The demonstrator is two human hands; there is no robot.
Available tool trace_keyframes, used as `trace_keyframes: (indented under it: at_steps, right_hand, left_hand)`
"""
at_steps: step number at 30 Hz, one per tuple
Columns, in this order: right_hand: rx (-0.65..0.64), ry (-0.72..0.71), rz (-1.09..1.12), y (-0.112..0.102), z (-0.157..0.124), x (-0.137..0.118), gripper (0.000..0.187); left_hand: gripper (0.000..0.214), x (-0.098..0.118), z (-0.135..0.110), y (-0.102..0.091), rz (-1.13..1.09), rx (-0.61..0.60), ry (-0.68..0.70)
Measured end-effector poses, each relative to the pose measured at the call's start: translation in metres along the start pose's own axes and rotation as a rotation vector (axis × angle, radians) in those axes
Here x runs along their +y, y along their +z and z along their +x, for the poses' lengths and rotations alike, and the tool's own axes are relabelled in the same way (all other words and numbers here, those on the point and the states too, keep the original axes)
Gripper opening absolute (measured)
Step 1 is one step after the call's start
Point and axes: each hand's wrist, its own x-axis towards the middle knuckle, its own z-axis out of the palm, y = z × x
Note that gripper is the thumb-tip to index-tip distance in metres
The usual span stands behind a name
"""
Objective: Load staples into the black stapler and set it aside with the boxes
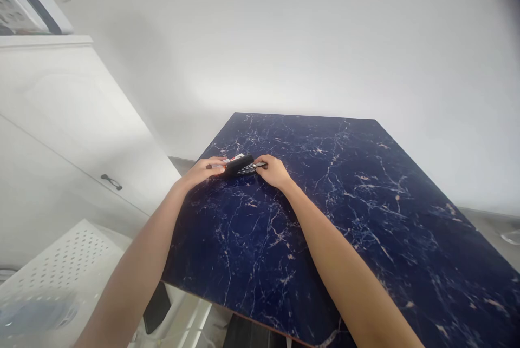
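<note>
Forearms (pixel 345 267) foremost; black tool (pixel 239 165) between left hand (pixel 203 171) and right hand (pixel 275 171), touching both.

The left hand (pixel 206 170) and right hand (pixel 274 170) partly cover opposite ends of the black device (pixel 239 165). Between the hands, the white-and-orange item (pixel 236 158) is too small to identify. Rightward, the frame edge truncates the tabletop (pixel 406 229).

L hand (pixel 207 168): gripping L end of long black stapler-like tool w/ silver metal part (pixel 240 164)
R hand (pixel 274 171): pinching tool's silver R end
Dk-blue marble-look tabletop (pixel 255 245): under grip, most of it to R
White cabinet (pixel 77 120) w/ dk curved handle (pixel 111 182): well L of grip
White perforated panel (pixel 65 261): L of grip, nearer wearer
Plain white wall (pixel 292 39): beyond grip
</note>
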Motion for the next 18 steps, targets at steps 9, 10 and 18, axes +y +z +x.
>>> trace_keyframes:
  at_steps: [9,10,18]
  right_hand:
    - [0.038,-0.062,-0.292,0.004,-0.010,-0.017,0.034]
    - [0.042,-0.055,-0.314,0.003,-0.010,-0.017,0.034]
    - [0.020,-0.088,-0.397,-0.002,-0.011,-0.015,0.035]
  left_hand:
    - [0.053,0.007,0.000,0.010,0.211,0.032,0.096]
    - [0.052,0.007,0.000,0.010,0.215,0.034,0.094]
    - [0.050,0.003,0.002,0.010,0.203,0.055,0.109]
